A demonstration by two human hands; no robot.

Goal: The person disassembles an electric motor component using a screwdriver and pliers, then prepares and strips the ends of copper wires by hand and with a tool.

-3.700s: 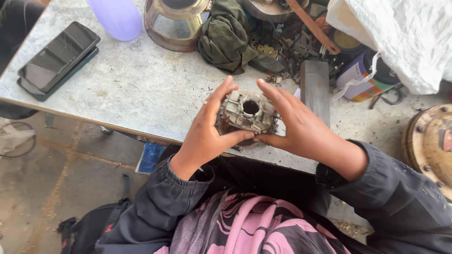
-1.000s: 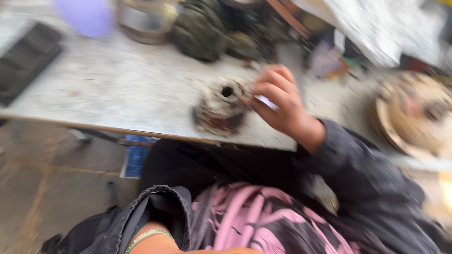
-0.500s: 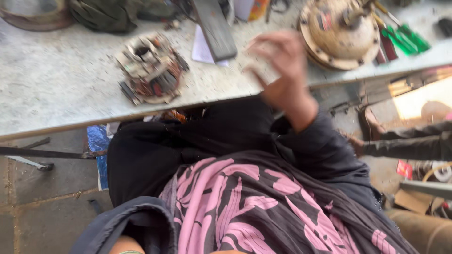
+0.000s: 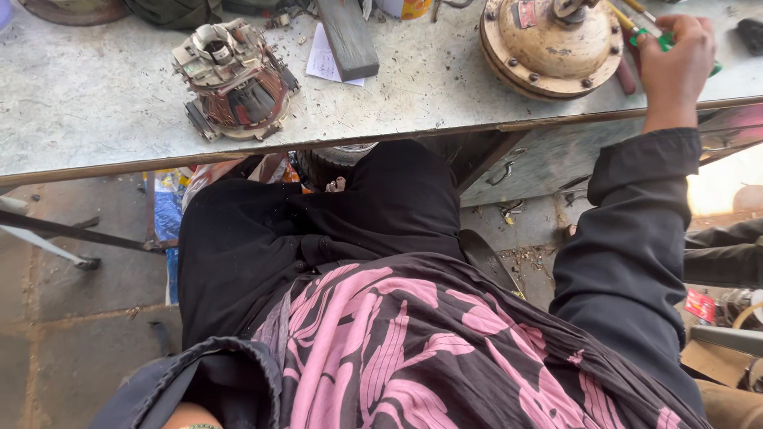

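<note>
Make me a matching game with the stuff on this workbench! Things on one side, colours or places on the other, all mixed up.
Things:
1. motor part with copper windings
2. round metal housing
3. dark flat bar
4. right hand

Descriptions:
A. lying across a white paper
B. on a green-handled tool
C. left part of the bench, untouched
D. tan, ringed with bolts

Pairs: 1-C, 2-D, 3-A, 4-B

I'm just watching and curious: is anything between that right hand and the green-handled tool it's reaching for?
Nothing visible. The right hand is already on the green-handled tool at the bench's right end, its fingers covering most of the handle. The round metal housing sits beside it, not between.
</note>
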